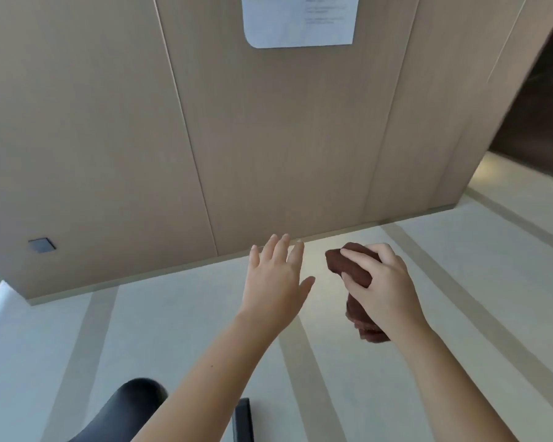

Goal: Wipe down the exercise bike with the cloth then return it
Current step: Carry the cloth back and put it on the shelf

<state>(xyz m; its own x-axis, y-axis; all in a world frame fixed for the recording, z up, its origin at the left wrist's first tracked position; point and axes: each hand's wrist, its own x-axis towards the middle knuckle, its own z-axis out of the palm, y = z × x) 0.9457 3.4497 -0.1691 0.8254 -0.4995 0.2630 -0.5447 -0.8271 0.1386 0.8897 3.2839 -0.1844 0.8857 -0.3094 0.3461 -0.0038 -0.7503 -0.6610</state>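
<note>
Cloth [348, 266] bunched in right hand [382, 288]; left hand [276, 279] spread flat, holding nothing, over floor [173, 330]

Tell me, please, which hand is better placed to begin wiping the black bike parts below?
Right. The right hand already grips the bunched cloth in its fingers, so it can likely go to the black bike part. The left hand is open, holds nothing, and would first need the cloth.

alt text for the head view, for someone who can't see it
A person's right hand grips a bunched dark red cloth above a pale floor, left hand open beside it. A wood-panelled wall stands ahead.
</note>
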